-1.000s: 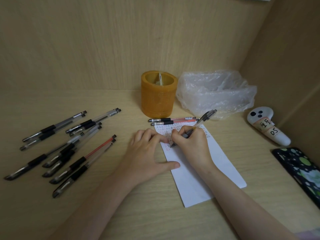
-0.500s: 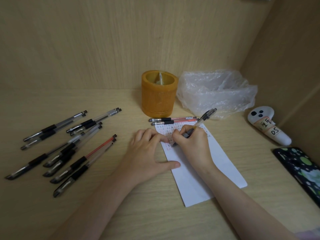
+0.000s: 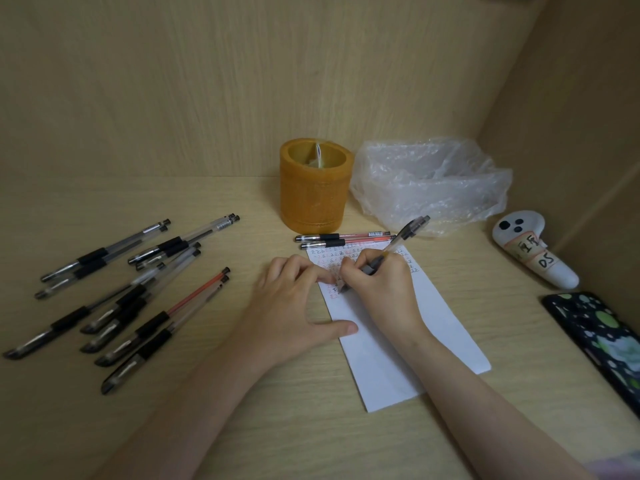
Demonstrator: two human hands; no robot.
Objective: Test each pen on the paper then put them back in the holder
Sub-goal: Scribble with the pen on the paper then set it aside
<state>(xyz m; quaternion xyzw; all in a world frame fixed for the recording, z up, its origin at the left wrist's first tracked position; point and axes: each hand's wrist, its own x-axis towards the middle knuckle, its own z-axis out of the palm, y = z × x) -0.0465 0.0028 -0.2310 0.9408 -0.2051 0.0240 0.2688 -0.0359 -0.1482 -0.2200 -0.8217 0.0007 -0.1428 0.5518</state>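
A wooden desk (image 3: 242, 427) set into a corner is seen, and upon it, at the back, an orange holder (image 3: 313, 195) stands beside a crumpled plastic bag (image 3: 429, 183). A sheet of paper (image 3: 398, 355) is laid before the holder, its top rows already filled with small red and dark marks. To the left, well apart from the paper, a scatter of capped pens (image 3: 131, 299) is spread, and two more pens (image 3: 343, 239) are laid just beyond the paper's top edge. The paper is pinned by the left hand (image 3: 294, 306), whose fingers are spread flat and whose thumb is pressed on the sheet's left edge. A clear pen (image 3: 398, 242) is pinched by the right hand (image 3: 381, 292) in a writing grip, its tip set on the paper just below the filled rows. The stroke is judged best made short and light, inside the blank band beneath the marks, with the sheet kept pressed so that it cannot slide. The holder appears nearly empty, so most of the returning is judged undone.
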